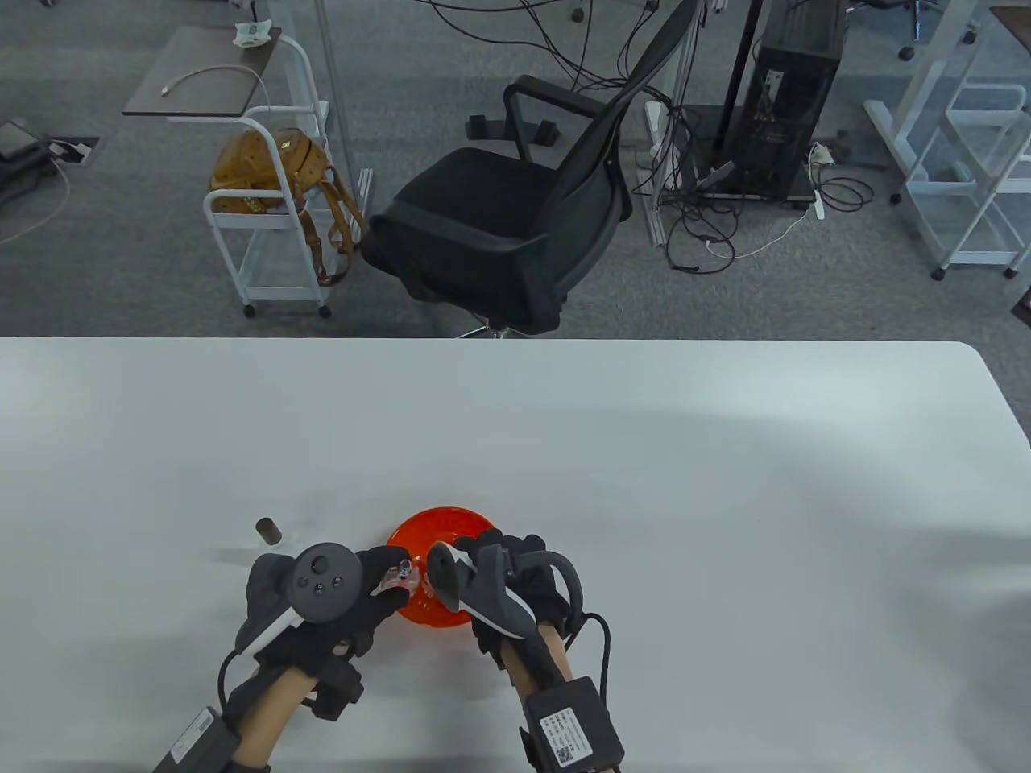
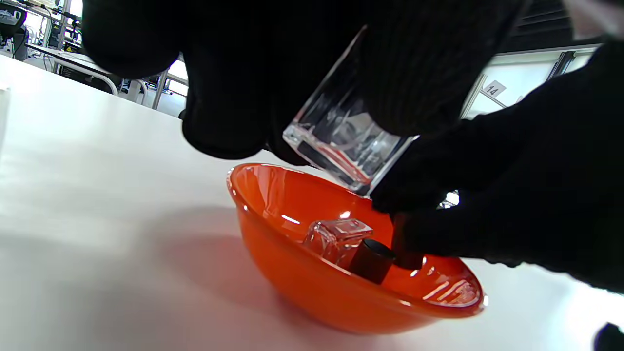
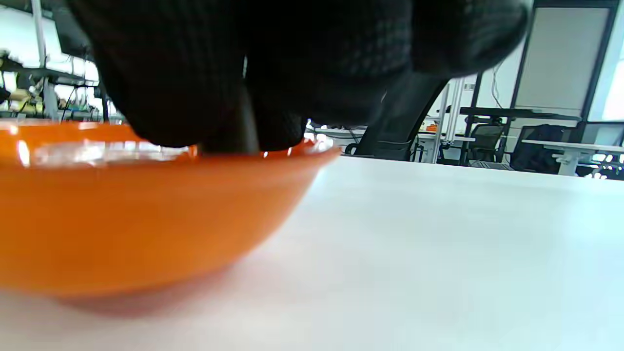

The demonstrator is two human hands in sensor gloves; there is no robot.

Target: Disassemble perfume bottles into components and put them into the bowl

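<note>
An orange bowl (image 1: 451, 523) stands near the table's front edge. My left hand (image 1: 378, 584) grips a clear square glass bottle (image 2: 341, 141) and holds it tilted over the bowl's left rim (image 2: 243, 195). My right hand (image 1: 483, 568) reaches into the bowl from the right. Its fingertips (image 2: 419, 229) pinch a small dark cap (image 3: 241, 129) low inside. A second clear glass bottle (image 2: 336, 236) and a dark cap (image 2: 373, 261) lie in the bowl. Another dark cap (image 1: 267, 529) stands on the table left of the bowl.
The white table (image 1: 644, 451) stretches wide to the right and far side. Beyond its far edge stand a black office chair (image 1: 499, 217), a white cart (image 1: 270, 217) with a brown bag, and cables on the floor.
</note>
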